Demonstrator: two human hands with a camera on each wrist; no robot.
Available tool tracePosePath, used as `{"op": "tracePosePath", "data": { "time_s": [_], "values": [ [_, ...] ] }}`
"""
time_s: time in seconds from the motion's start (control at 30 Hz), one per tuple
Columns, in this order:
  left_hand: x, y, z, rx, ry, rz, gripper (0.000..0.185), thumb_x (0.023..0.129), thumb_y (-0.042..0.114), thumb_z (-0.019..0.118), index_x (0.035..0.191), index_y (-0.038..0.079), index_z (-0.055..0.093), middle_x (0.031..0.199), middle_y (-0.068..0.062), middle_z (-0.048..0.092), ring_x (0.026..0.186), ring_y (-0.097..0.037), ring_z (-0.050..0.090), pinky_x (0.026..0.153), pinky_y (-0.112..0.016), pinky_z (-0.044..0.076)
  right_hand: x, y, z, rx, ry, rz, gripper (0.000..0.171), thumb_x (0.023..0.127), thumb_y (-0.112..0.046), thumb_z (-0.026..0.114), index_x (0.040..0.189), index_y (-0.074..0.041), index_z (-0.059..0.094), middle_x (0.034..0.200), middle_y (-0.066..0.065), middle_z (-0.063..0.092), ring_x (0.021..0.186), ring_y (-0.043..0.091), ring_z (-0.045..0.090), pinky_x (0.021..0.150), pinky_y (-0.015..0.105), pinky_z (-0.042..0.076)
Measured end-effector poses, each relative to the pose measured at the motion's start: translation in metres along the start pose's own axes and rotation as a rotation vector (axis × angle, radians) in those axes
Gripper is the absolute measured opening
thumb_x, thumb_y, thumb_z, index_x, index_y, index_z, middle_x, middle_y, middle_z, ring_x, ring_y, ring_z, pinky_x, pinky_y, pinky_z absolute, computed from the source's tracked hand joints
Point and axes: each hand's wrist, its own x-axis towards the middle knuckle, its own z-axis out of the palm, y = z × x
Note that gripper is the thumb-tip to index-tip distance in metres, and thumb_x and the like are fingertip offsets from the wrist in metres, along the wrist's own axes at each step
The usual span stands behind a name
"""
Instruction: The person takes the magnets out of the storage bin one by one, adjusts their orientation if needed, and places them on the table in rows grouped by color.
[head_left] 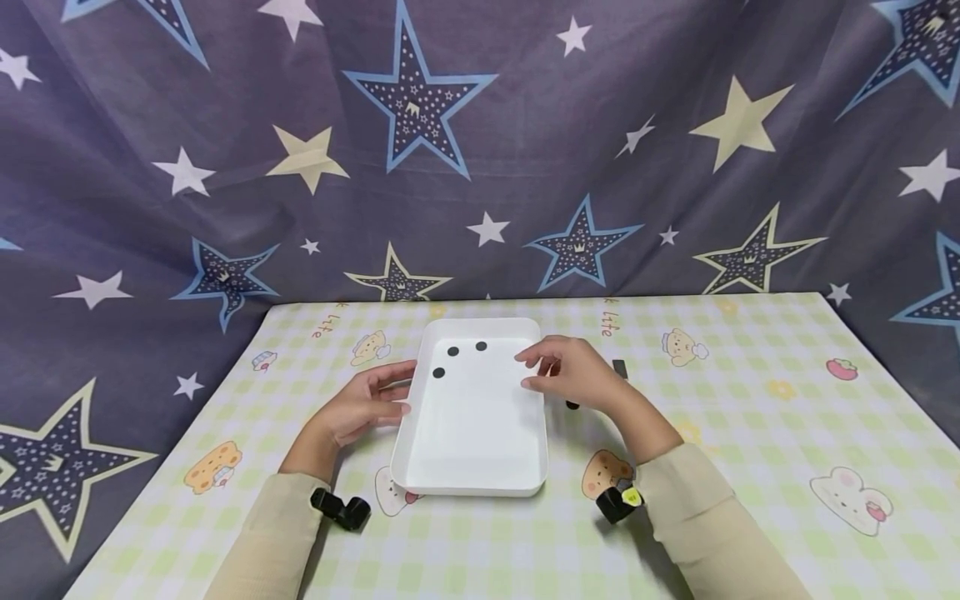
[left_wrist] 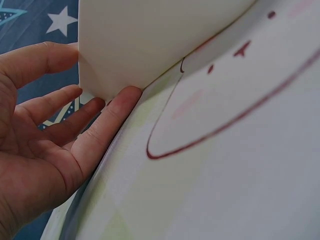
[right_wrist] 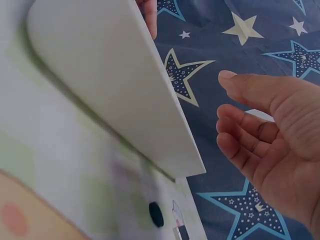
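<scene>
A white rectangular tray (head_left: 480,433) lies on the table, with three small black discs (head_left: 482,346) near its far left corner. My left hand (head_left: 360,408) rests against the tray's left side, fingers extended. In the left wrist view, its fingertips meet the tray's outer wall (left_wrist: 135,45). Over the right rim hovers my right hand (head_left: 581,375), its fingers loosely bent. The right wrist view shows a gap between thumb and fingers (right_wrist: 240,147), with nothing held there. Another black disc (right_wrist: 156,214) lies on the table right of the tray, partly hidden by the right hand in the head view.
Beyond that disc is a small dark rectangular piece (head_left: 619,368). A checked cloth (head_left: 750,467) with cartoon prints covers the table. Behind its far edge hangs a dark star-patterned curtain (head_left: 525,83). Both wrists carry small black cameras (head_left: 342,508).
</scene>
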Motion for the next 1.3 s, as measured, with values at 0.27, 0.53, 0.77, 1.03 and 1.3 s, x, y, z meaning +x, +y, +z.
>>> {"op": "tracePosePath", "data": {
  "time_s": [0.27, 0.53, 0.77, 1.03, 1.3],
  "values": [
    [-0.001, 0.002, 0.001, -0.004, -0.003, -0.001, 0.080, 0.080, -0.009, 0.068, 0.151, -0.002, 0.030, 0.153, -0.023, 0.030, 0.132, -0.038, 0.043, 0.088, -0.042, 0.054, 0.014, -0.011, 0.002, 0.033, 0.004, -0.024, 0.023, 0.084, -0.010, 0.077, 0.107, -0.009, 0.074, 0.094, 0.003, 0.068, 0.073, 0.015, 0.058, 0.065, 0.030, 0.052],
    [0.001, 0.000, 0.000, -0.005, -0.002, 0.002, 0.079, 0.081, -0.010, 0.067, 0.151, -0.002, 0.031, 0.154, -0.023, 0.030, 0.132, -0.037, 0.044, 0.088, -0.041, 0.054, 0.029, -0.022, 0.007, 0.051, 0.003, -0.061, 0.023, 0.082, -0.009, 0.078, 0.106, -0.007, 0.074, 0.091, 0.000, 0.068, 0.072, 0.014, 0.059, 0.066, 0.029, 0.053],
    [0.001, 0.000, 0.000, -0.007, 0.003, 0.001, 0.079, 0.080, -0.010, 0.067, 0.150, -0.002, 0.031, 0.153, -0.023, 0.031, 0.131, -0.036, 0.045, 0.088, -0.041, 0.054, 0.043, -0.030, 0.015, 0.079, -0.036, -0.040, 0.025, 0.083, -0.009, 0.078, 0.107, -0.005, 0.074, 0.093, 0.001, 0.069, 0.077, 0.014, 0.062, 0.071, 0.028, 0.053],
    [0.001, 0.001, 0.000, -0.016, -0.006, -0.005, 0.079, 0.080, -0.010, 0.066, 0.150, -0.002, 0.031, 0.154, -0.023, 0.031, 0.132, -0.039, 0.043, 0.089, -0.040, 0.054, 0.064, -0.029, 0.031, 0.078, -0.082, 0.003, 0.023, 0.083, -0.011, 0.078, 0.105, -0.008, 0.075, 0.094, 0.001, 0.070, 0.081, 0.014, 0.063, 0.072, 0.026, 0.053],
    [0.002, -0.001, -0.001, -0.017, -0.007, -0.008, 0.078, 0.081, -0.010, 0.066, 0.150, -0.002, 0.031, 0.154, -0.022, 0.030, 0.133, -0.039, 0.042, 0.089, -0.041, 0.054, 0.078, -0.028, 0.044, 0.078, -0.104, 0.032, 0.019, 0.083, -0.012, 0.077, 0.102, -0.009, 0.076, 0.092, 0.004, 0.069, 0.080, 0.016, 0.062, 0.071, 0.026, 0.051]
  ]
}}
